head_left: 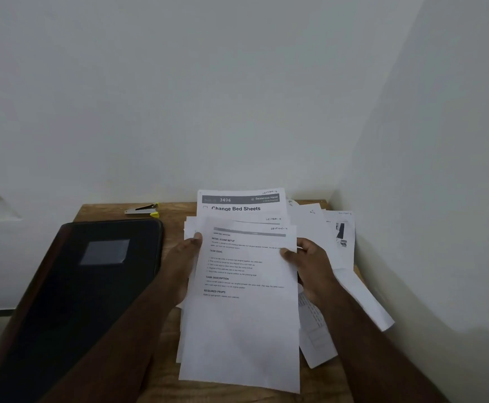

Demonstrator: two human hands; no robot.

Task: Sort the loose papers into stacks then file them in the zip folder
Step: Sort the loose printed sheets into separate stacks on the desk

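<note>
Both hands — left hand [183, 257], right hand [310, 261] — grip a fanned sheaf of white printed papers [243, 301] above the wooden desk [173, 225], beside the black zip folder [92, 286].

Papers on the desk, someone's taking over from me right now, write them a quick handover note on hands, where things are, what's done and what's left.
Left hand and right hand both grip a fanned bundle of printed sheets, one at each side edge, above the wooden desk.
More loose papers lie scattered at the right, against the wall.
The black zip folder lies at the left; whether it is zipped cannot be seen. A stapler sits behind it.
Done: sheets gathered. No separate stacks visible.
Left: sort into stacks, then file them in the folder.
</note>
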